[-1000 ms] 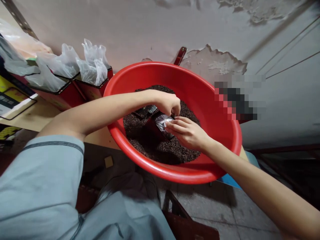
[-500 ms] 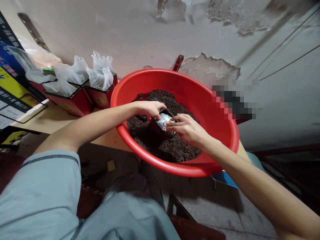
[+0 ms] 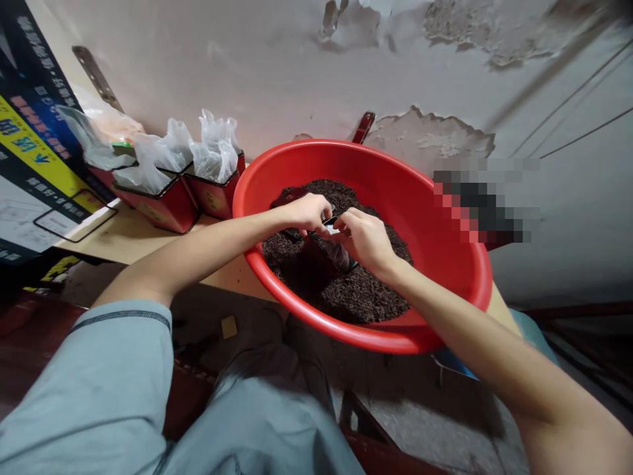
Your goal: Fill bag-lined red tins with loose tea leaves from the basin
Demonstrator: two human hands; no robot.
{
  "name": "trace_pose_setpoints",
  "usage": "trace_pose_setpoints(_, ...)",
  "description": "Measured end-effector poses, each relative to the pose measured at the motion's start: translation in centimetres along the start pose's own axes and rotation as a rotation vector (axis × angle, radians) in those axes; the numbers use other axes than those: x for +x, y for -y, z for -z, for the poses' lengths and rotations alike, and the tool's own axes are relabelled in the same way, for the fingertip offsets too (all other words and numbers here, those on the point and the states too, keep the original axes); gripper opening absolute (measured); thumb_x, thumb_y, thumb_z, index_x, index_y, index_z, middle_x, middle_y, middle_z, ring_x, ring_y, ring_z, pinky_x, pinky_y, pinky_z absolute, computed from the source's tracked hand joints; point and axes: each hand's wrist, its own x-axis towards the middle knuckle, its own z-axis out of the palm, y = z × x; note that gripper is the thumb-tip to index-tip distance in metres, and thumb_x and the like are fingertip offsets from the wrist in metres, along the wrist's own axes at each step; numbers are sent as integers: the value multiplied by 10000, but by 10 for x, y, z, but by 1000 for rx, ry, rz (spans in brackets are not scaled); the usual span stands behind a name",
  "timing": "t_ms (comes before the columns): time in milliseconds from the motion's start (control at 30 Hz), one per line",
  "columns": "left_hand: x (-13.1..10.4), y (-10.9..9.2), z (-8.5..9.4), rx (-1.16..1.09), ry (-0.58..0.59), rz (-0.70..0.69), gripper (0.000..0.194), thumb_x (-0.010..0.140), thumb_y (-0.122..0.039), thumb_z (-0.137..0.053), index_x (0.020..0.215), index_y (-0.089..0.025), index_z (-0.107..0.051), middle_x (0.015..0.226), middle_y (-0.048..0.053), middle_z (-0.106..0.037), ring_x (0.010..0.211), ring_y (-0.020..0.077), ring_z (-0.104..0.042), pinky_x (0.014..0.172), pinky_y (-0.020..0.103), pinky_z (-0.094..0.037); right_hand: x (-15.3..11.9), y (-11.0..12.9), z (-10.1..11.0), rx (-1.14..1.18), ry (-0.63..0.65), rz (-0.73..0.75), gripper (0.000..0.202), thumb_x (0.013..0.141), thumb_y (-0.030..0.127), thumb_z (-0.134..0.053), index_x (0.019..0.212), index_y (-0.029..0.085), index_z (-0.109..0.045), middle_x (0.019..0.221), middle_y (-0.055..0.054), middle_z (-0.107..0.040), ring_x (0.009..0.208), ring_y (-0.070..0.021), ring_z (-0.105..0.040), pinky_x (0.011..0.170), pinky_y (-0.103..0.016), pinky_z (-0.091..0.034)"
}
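Note:
A dark square tin [image 3: 315, 256] stands in a large red plastic basin [image 3: 445, 264], on a bed of dark, dry leaf-like bits [image 3: 368, 297], perhaps loose tea. From the tin's mouth rises a clear plastic bag [image 3: 340, 254]. Its upper edge is pinched by my left hand [image 3: 309, 214], fingers closed, at the far left side of the opening. Opposite it, my right hand [image 3: 366, 241] also has its fingertips closed on the bag. Both hands partly cover the tin's rim and the bag's top.
Left of the basin, several red tins [image 3: 161, 206] lined with plastic bags [image 3: 215, 155] stand on the pale table [image 3: 232, 274]. A printed carton [image 3: 34, 152] is at the far left. Behind the basin is a peeling wall [image 3: 277, 72].
Both hands have gone from pressing on the crumpled bag in the tin to pinching its top, which is now drawn up and stretched. The view has shifted slightly left.

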Motion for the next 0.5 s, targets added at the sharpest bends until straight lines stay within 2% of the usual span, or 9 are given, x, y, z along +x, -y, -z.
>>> trace_pose_setpoints(67, 5, 0, -1, -42, -22, 30, 502, 754, -231, -862, 1216, -78, -736, 1053, 152, -780, 840, 223, -743, 669, 280, -625, -2, 1, 3, -25, 60, 5, 291, 1014, 286, -541, 892, 152, -768, 872, -99, -754, 710, -186, -658, 650, -294, -453)
trace_pose_setpoints(133, 8, -4, -3, -45, -24, 59, 440, 767, -208, -867, 1165, -67, -744, 1027, 167, -788, 812, 219, -747, 662, 284, -625, -5, 7, 8, -79, 191, 49, 303, 1032, 226, -509, 953, 138, -787, 931, -115, -771, 780, -203, -694, 704, -303, -485)
trace_pose_setpoints(233, 8, -15, -2, 53, -14, 75, 385, 775, -180, -857, 1125, -58, -752, 973, 176, -796, 767, 228, -755, 664, 303, -626, -10, 29, 14, -242, 342, 100, 331, 1049, 291, -523, 1071, 80, -777, 1073, -182, -774, 936, -266, -725, 835, -358, -539)
trace_pose_setpoints(333, 12, -18, 13, 140, 71, 76, 386, 777, -208, -848, 1135, -91, -766, 998, 156, -804, 809, 242, -773, 720, 316, -629, -16, 55, 9, -387, 371, 69, 552, 1017, 455, -591, 1269, -27, -685, 1285, -301, -695, 1138, -352, -697, 1018, -456, -523)
trace_pose_setpoints(400, 21, -9, 30, 124, 182, 104, 400, 806, -278, -831, 1178, -143, -771, 1057, 124, -809, 893, 241, -782, 783, 307, -623, -18, 68, 3, -454, 369, 19, 632, 994, 435, -624, 1367, -75, -605, 1401, -352, -610, 1257, -393, -643, 1078, -496, -493)
trace_pose_setpoints(433, 27, -1, 38, 119, 191, 127, 410, 840, -328, -804, 1213, -160, -766, 1084, 116, -809, 930, 241, -782, 808, 301, -617, -19, 72, 0, -478, 372, 0, 614, 992, 384, -624, 1394, -79, -582, 1435, -355, -584, 1293, -402, -621, 1094, -507, -482)
trace_pose_setpoints(500, 43, 21, 51, 242, -58, 224, 483, 876, -383, -765, 1295, -144, -730, 1114, 141, -803, 984, 263, -779, 840, 303, -605, -18, 76, -4, -502, 392, -14, 535, 997, 269, -584, 1407, -73, -577, 1453, -341, -578, 1315, -402, -608, 1120, -517, -464)
